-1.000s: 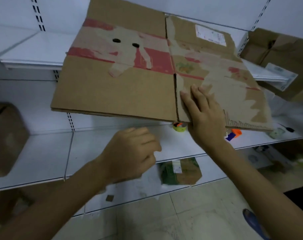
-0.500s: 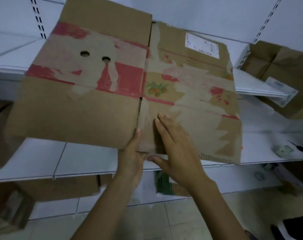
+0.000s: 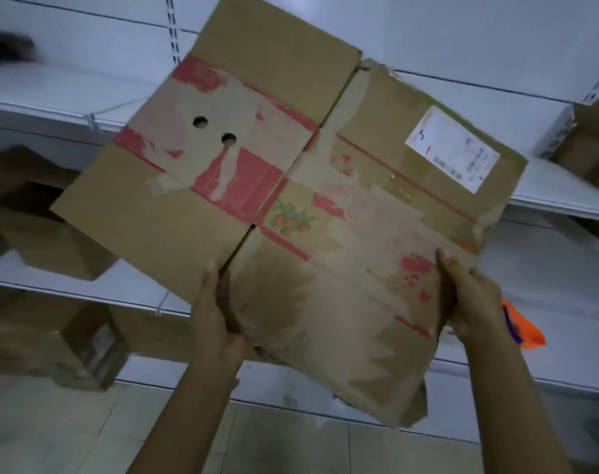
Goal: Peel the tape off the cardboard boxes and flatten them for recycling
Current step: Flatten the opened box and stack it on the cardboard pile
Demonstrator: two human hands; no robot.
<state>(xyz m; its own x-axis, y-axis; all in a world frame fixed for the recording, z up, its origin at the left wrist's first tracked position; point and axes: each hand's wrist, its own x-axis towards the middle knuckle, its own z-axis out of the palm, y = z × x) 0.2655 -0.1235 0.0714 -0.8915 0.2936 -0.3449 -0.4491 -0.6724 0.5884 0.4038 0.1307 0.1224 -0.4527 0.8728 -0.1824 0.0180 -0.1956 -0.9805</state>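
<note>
Swung round since the earlier frame, before white shelves [image 3: 38, 94]: flattened cardboard box [image 3: 195, 206], hiding the middle shelf, left grip [image 3: 216, 326] clasping its near edge, right grip [image 3: 472, 299] its right edge. Blurred brown boxes [image 3: 48, 340] left; orange thing [image 3: 530, 333], possibly a cutter, by right wrist.

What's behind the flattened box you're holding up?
Around the flattened box, white shelves show, with brown boxes at left and far right, and an orange item beside the right hand. Whatever sits on the shelves directly behind it is covered.

The shelves [image 3: 565, 206] are screened by the flattened box [image 3: 291, 200]; left bays are filled by boxes [image 3: 51, 241]; the floor [image 3: 291, 446] is left open.
</note>
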